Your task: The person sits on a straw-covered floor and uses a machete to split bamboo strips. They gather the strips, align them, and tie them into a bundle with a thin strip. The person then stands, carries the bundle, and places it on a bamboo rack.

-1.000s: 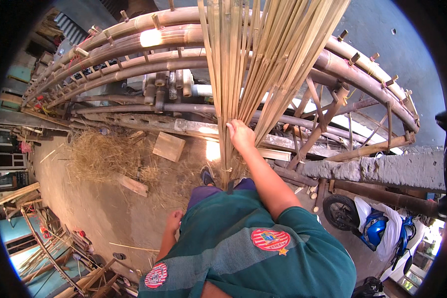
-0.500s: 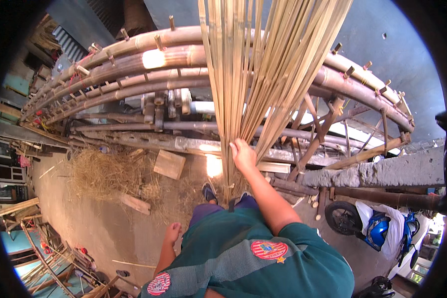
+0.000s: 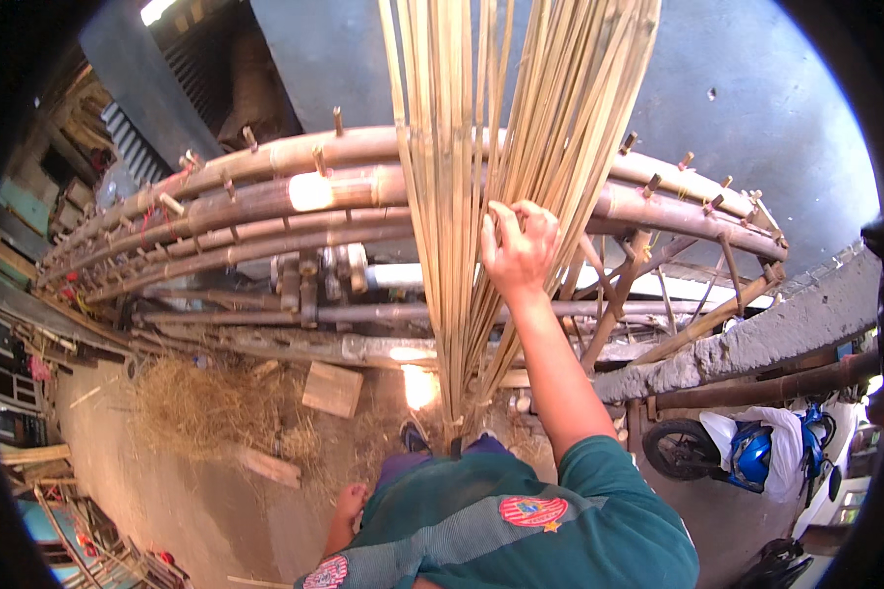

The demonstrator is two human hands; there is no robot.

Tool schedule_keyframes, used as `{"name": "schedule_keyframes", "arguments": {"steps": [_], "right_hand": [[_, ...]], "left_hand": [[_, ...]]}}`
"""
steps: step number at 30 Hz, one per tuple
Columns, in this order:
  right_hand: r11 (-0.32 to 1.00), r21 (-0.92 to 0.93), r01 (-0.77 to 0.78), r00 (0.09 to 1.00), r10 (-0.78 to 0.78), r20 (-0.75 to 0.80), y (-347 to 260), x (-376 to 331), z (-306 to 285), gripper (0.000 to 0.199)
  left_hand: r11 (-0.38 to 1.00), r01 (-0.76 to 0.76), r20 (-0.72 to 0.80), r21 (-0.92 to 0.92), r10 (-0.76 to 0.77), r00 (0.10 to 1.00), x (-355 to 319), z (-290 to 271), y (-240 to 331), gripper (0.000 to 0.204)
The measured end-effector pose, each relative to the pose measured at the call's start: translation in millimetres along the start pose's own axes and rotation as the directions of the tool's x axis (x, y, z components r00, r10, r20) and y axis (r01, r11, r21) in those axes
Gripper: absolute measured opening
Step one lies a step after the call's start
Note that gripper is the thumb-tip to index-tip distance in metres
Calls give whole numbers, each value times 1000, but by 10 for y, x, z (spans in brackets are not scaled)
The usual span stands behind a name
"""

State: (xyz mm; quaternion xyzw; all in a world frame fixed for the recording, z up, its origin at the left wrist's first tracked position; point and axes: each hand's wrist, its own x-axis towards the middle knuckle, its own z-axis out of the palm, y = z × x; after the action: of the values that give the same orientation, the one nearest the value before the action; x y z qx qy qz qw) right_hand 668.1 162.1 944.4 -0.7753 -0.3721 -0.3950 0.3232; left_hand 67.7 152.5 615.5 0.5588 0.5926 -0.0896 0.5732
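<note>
A tall bundle of long, thin bamboo strips [image 3: 462, 147] stands before me, fanned wide at the top and narrowing toward the floor by my feet. My right hand [image 3: 523, 250] is on the right-hand part of the bundle with its fingers curled at the strips. How many strips it grips is hidden. Low beside my left thigh hangs my left hand [image 3: 352, 501], loosely closed, with nothing visible in it. Behind the strips lies an arched frame of thick bamboo poles [image 3: 265, 201] set with short pegs.
Straw-like shavings [image 3: 192, 407] are heaped on the floor at left, near a wooden block [image 3: 332, 389] and a short board [image 3: 270, 466]. A rough concrete ledge [image 3: 737, 339] runs along the right, with a blue motorbike [image 3: 751, 456] below it. A grey wall [image 3: 746, 108] rises behind.
My right hand has moved up along the strips and slightly right, away from the lower middle of the bundle. The view has tilted upward a little. My left hand stays low.
</note>
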Motion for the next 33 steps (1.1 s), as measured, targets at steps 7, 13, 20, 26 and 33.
{"name": "schedule_keyframes", "arguments": {"steps": [7, 13, 20, 26, 33], "right_hand": [[980, -161, 118, 992, -123, -25, -40, 680, 47, 30], [991, -76, 114, 986, -122, -113, -52, 937, -89, 15], [981, 160, 108, 942, -49, -332, -8, 1953, -565, 8], [982, -154, 107, 949, -54, 312, -28, 2289, -664, 29], [968, -170, 186, 902, -99, 420, -16, 2367, -538, 30]], "left_hand": [[980, 2, -32, -201, -8, 999, 451, -150, 17, 27], [992, 10, -15, -125, -12, 1000, 761, -349, 78, 30], [996, -47, 3, -81, 47, 999, 888, -465, 370, 29], [994, -104, 56, -37, 106, 993, 947, -502, 594, 27], [999, -13, 38, -53, 15, 999, 1124, -436, 589, 24]]}}
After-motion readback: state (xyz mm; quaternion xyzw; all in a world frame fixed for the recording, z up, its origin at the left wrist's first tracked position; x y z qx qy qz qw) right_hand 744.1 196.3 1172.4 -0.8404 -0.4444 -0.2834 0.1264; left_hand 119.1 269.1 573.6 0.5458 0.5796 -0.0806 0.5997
